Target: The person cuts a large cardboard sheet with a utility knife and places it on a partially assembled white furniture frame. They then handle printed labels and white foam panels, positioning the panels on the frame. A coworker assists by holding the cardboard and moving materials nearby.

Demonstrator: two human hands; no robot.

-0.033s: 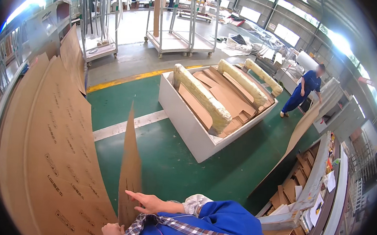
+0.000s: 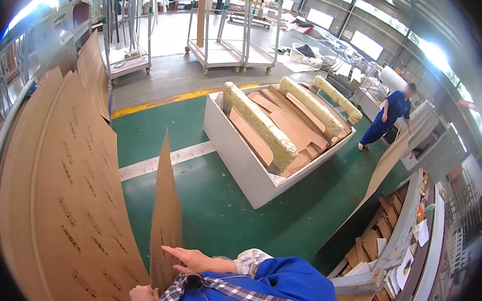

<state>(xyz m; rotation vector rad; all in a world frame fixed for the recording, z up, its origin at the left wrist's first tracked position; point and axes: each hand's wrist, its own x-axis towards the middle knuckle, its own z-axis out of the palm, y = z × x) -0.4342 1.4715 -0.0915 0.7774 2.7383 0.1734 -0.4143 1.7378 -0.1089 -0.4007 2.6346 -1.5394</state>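
A tall brown cardboard sheet (image 2: 166, 218) stands upright in front of me, seen nearly edge-on and narrowing to a point at its top. At its lower left edge my left hand (image 2: 144, 298) is closed, fingers curled around the border; part of the grip is hidden. My right hand (image 2: 191, 259) has its fingers stretched out, tips resting on the sheet's right side. Left of both hands leans a row of large printed cardboard sheets (image 2: 74, 211).
A white open crate (image 2: 231, 164) with cardboard pieces and yellowish padded bars stands ahead on the green floor. A co-worker in blue (image 2: 390, 116) touches a long sheet (image 2: 372, 185) at right. Wheeled racks (image 2: 224, 64) stand beyond; a workbench (image 2: 381, 266) holds cardboard scraps.
The upright cardboard sheet has shifted very slightly to the left at its top. My hands stay almost in place.
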